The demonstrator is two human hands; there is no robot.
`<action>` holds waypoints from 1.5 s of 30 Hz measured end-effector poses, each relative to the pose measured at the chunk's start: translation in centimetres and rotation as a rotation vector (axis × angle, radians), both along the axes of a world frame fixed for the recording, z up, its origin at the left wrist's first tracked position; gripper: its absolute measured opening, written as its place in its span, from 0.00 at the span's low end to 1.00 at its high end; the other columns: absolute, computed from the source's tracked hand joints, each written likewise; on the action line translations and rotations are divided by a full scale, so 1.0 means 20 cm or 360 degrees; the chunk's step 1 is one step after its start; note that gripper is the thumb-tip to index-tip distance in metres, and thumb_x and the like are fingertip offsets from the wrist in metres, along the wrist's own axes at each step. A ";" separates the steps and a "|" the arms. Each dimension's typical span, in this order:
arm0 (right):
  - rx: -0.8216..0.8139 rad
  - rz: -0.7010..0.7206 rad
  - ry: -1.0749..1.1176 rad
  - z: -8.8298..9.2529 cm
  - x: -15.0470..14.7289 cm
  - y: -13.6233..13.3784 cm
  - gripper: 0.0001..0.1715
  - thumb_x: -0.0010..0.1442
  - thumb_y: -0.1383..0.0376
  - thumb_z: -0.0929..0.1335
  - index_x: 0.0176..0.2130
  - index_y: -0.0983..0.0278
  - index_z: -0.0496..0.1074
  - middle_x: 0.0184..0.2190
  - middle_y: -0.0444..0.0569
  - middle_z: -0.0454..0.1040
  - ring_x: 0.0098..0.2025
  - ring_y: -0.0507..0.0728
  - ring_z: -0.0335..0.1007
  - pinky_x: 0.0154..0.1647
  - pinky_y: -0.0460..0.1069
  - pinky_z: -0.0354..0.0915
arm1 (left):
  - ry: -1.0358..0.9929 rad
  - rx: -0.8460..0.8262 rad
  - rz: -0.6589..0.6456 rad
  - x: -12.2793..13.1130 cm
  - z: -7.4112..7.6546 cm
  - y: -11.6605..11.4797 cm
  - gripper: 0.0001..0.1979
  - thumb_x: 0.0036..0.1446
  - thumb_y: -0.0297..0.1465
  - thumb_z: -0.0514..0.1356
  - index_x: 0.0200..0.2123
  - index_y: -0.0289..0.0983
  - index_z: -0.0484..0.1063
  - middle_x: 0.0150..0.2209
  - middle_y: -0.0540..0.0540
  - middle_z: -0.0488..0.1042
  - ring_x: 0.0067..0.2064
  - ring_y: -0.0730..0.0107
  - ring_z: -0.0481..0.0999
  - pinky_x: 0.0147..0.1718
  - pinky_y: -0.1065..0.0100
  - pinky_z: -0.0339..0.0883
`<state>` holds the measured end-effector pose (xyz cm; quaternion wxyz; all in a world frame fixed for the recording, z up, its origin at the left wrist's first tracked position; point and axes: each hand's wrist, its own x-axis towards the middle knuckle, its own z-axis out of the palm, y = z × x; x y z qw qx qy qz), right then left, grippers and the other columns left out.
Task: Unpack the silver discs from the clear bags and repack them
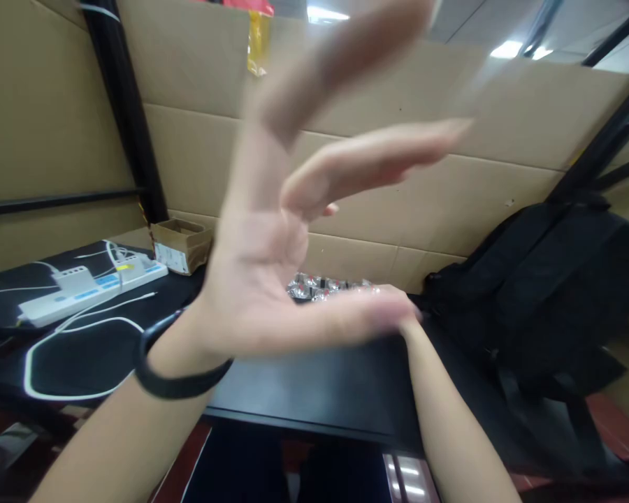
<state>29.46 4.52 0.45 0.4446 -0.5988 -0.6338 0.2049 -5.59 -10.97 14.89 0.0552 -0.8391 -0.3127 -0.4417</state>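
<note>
My left hand (256, 279), with a dark band on its wrist, is raised close to the camera. Its fingers and thumb are spread apart and blurred, and nothing is in it. Farther back, over the black table (314, 391), reaches my right hand (395, 297). The left thumb covers much of it, so its fingers cannot be made out. Beside my right hand, at the back of the table, lie several small clear-wrapped items (314, 285) with red and black parts, partly behind the left hand.
A white power strip (91, 293) with plugged-in adapters and loose white cables (29, 374) lies at the left. An opened cardboard box (186, 244) stands behind it. A black backpack (550, 300) sits at the right. Cardboard panels (451, 202) wall the back.
</note>
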 end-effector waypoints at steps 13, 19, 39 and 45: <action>-0.0213 0.0262 0.0244 0.05 -0.35 0.28 0.20 0.50 0.67 0.75 0.44 0.67 0.73 0.24 0.47 0.77 0.23 0.52 0.70 0.24 0.44 0.65 | -0.0099 -0.0492 0.0424 -0.30 -0.69 0.71 0.11 0.59 0.32 0.57 0.44 0.43 0.76 0.42 0.48 0.81 0.45 0.62 0.79 0.47 0.65 0.69; -0.0234 0.0204 0.0082 0.04 -0.52 0.50 0.19 0.48 0.68 0.76 0.42 0.66 0.73 0.21 0.41 0.74 0.21 0.49 0.65 0.23 0.43 0.60 | 0.0211 -0.0749 0.0771 -0.41 -0.67 0.69 0.08 0.58 0.33 0.58 0.39 0.44 0.77 0.40 0.48 0.81 0.46 0.58 0.77 0.46 0.62 0.64; -0.0035 0.0052 -0.0636 0.08 -0.28 0.33 0.11 0.51 0.64 0.73 0.37 0.64 0.77 0.32 0.49 0.79 0.35 0.56 0.75 0.38 0.47 0.65 | 0.0567 -0.1270 0.0329 -0.43 -0.71 0.68 0.04 0.46 0.32 0.69 0.29 0.42 0.81 0.29 0.51 0.82 0.32 0.70 0.79 0.32 0.75 0.63; -0.0158 0.0146 -0.0607 0.04 0.04 0.07 0.14 0.54 0.60 0.71 0.41 0.62 0.77 0.37 0.50 0.80 0.28 0.54 0.75 0.31 0.47 0.67 | 0.0558 -0.1137 0.0354 -0.39 -0.73 0.68 0.02 0.51 0.32 0.66 0.29 0.41 0.79 0.31 0.50 0.82 0.35 0.67 0.80 0.36 0.73 0.63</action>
